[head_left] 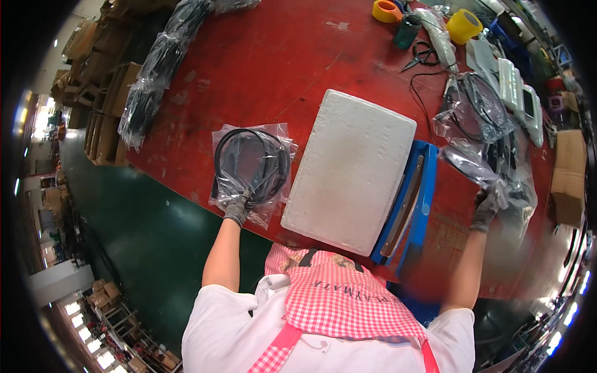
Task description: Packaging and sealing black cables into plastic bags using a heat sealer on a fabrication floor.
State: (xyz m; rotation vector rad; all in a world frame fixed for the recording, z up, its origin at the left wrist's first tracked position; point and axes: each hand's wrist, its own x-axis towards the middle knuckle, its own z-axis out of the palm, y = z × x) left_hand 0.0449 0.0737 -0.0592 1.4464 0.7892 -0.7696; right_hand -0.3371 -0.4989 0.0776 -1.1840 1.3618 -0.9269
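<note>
My left hand [237, 210], in a grey glove, pinches the near edge of a clear plastic bag with a coiled black cable [252, 163] that lies on a small stack of such bags at the left of the red table [261, 62]. My right hand [484, 210], also gloved, grips another clear bag with a black cable [474, 163] at the right, beside a pile of bagged cables [477, 115]. Between my hands lies a white foam slab [351, 171] over a blue heat sealer [415, 199].
A long row of bagged black cables [155, 68] runs along the table's far left edge. Yellow tape rolls [463, 26], scissors [423, 55] and white devices [519, 87] sit at the back right. Cardboard boxes [569, 177] stand at right and on the floor at left [106, 99].
</note>
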